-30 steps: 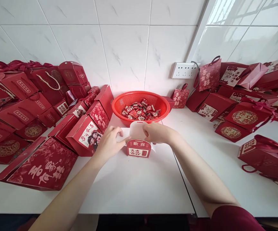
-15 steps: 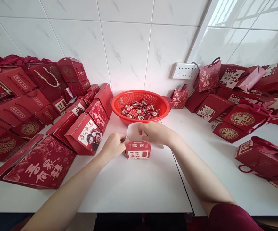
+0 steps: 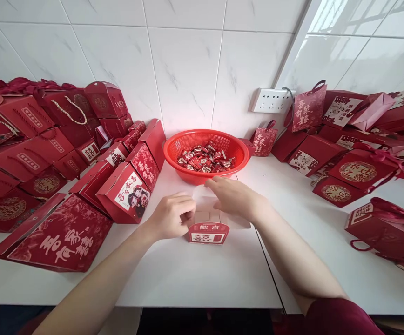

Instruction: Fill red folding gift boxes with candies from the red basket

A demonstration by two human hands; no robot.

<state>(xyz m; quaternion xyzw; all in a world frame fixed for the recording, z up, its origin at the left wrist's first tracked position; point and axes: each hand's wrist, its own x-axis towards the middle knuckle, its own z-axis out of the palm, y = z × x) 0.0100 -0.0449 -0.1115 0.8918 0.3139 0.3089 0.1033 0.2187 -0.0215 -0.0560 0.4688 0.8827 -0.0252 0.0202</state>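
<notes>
A small red gift box [image 3: 208,234] with pale characters on its front stands upright on the white table, its white inside showing at the top. My left hand [image 3: 176,214] is curled closed at the box's left edge, thumb and fingers pinched on the cardboard. Behind the opening, my right hand [image 3: 239,197] has thumb and fingers around the raised rear flap, partly covering it. A red plastic basket [image 3: 174,174] sits just beyond, with a layer of wrapped candies [image 3: 205,158] inside.
Stacked red gift boxes [image 3: 23,153] fill the left side, and a large triangular box [image 3: 58,237] lies nearer. More boxes [image 3: 357,170] are piled on the right. A power strip [image 3: 272,101] is on the tiled wall, and a seam runs through the table [image 3: 188,279] on the right.
The small box has shifted slightly nearer and to the right, and its top shows more opened. My left hand has moved up along its side; my right hand has spread toward the rear flap.
</notes>
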